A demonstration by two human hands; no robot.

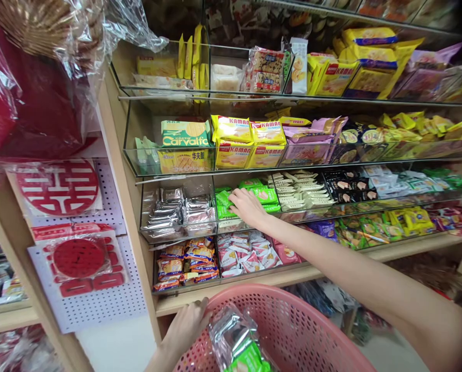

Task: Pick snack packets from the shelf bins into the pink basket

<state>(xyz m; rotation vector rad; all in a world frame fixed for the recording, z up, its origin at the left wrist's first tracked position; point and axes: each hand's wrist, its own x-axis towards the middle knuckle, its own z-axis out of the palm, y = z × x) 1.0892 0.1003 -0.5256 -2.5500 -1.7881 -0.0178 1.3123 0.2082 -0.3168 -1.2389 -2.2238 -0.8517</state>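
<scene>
My left hand (pixel 188 325) is closed over the left rim of a pink perforated plastic basket (pixel 312 320). In the basket lie silver-wrapped snack packets (pixel 234 330) and green packets (pixel 248 359). My right hand (pixel 248 207) is stretched into a clear shelf bin of green snack packets (pixel 267 195). Its curled fingers are on a green snack packet (pixel 223 200) at the bin's left side; the fingertips are partly hidden. Silver-wrapped packets (pixel 176 209) fill the bin to the left, and cream-coloured packets (pixel 302 191) lie in the one to the right.
Below are orange packets (pixel 188 261) and pink-and-white packets (pixel 248 253). Yellow wafer packs (pixel 250 139) stand on the shelf above, behind clear fronts. A wooden upright (pixel 126 170) borders the bins at left, beside red decorations (pixel 79 258) on a pegboard and a plastic-wrapped red item (pixel 17 98).
</scene>
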